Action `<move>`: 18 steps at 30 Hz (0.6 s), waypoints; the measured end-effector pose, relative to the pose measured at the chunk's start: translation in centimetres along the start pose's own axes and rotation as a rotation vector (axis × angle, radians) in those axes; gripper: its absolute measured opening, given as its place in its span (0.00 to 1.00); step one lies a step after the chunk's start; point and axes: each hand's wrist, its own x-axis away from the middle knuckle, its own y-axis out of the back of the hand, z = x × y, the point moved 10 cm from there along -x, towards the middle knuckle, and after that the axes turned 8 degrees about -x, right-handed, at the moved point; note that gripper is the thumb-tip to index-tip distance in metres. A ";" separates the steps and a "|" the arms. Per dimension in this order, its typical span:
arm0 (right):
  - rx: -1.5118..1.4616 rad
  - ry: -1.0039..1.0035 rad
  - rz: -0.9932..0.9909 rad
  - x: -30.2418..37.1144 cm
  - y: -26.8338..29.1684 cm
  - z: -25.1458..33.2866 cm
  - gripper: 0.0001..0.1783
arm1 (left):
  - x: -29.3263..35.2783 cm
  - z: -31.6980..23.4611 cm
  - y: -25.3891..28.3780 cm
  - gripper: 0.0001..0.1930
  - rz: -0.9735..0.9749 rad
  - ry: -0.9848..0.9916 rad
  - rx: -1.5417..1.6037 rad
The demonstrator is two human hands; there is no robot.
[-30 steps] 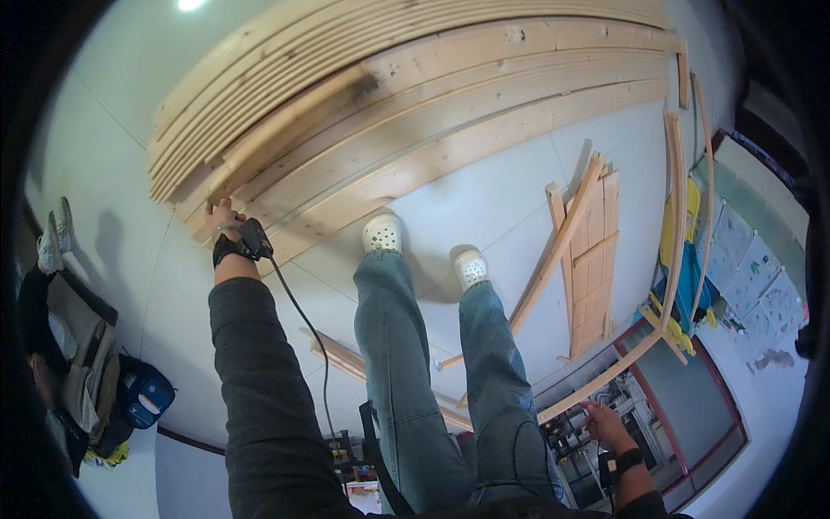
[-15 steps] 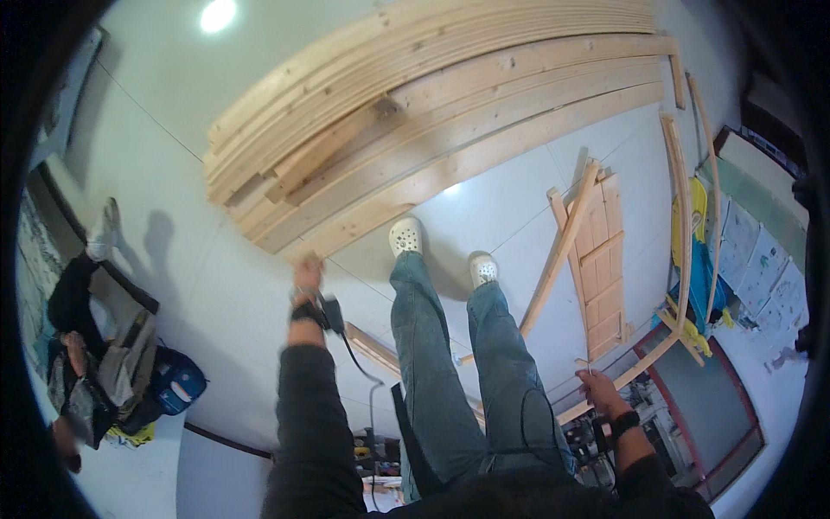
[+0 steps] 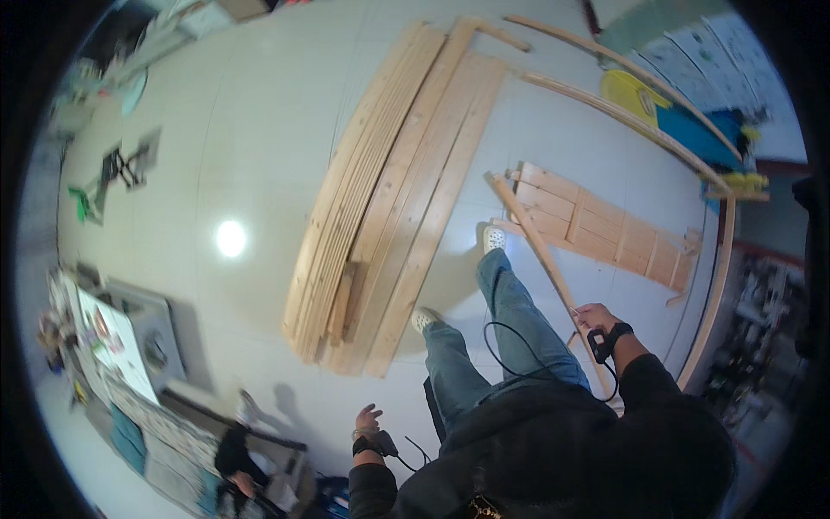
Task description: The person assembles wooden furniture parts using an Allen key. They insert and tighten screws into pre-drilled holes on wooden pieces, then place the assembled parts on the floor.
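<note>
My left hand (image 3: 367, 421) hangs over the floor with its fingers apart and nothing in it. My right hand (image 3: 593, 317) is closed, thumb and fingers together, around something small and thin that I cannot make out. In the picture, a long wooden bar (image 3: 543, 246) runs just beside this hand; whether they touch I cannot tell. Beyond the bar lies a slatted wooden panel (image 3: 596, 229) with crosspieces. A stack of long pale wooden boards (image 3: 367, 186) lies ahead of my feet, with a short wood block (image 3: 343, 303) on its near end.
Curved wooden rails (image 3: 627, 112) stand at the right, near a yellow and blue item (image 3: 670, 117). A person sits at the lower left by a sofa (image 3: 173, 454) and a low table (image 3: 130, 342). A black cable (image 3: 488, 337) loops across my legs.
My view has turned to the right, swinging the boards steeply upright in the picture. My left hand has drawn back toward my body from near the boards' end. My right hand stays closed.
</note>
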 end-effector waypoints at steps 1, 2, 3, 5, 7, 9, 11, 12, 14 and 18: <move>-0.036 0.037 0.038 0.0 1.3 0.4 0.11 | 1.8 -4.3 0.7 0.25 0.019 -0.066 0.084; -0.066 0.063 0.064 -0.1 3.0 1.0 0.10 | 3.6 -8.4 1.5 0.28 -0.005 -0.058 0.127; -0.062 0.026 0.047 0.1 5.1 1.0 0.10 | 5.4 -13.0 1.9 0.27 -0.019 -0.092 0.090; -0.071 0.026 0.078 -0.4 9.1 3.2 0.11 | 9.3 -22.2 1.2 0.26 -0.052 -0.129 -0.048; -0.073 0.162 0.037 -0.4 14.5 6.7 0.11 | 13.4 -32.0 -0.9 0.25 -0.065 -0.291 -0.030; -0.317 0.199 0.042 -0.7 19.3 8.6 0.11 | 17.0 -39.9 -4.1 0.24 0.017 -0.356 -0.103; -0.498 0.151 0.040 -1.3 23.4 9.3 0.10 | 19.9 -45.1 -5.8 0.24 0.031 -0.354 -0.145; -0.468 0.142 0.005 -1.7 25.6 9.7 0.10 | 20.9 -46.6 -5.9 0.25 0.005 -0.320 -0.152; -0.369 0.231 -0.031 -2.6 29.3 12.0 0.13 | 21.8 -48.7 -5.5 0.27 -0.045 -0.265 -0.374; -0.177 0.405 -0.123 -3.0 35.8 19.9 0.18 | 22.4 -51.2 -3.8 0.33 -0.020 -0.242 -0.874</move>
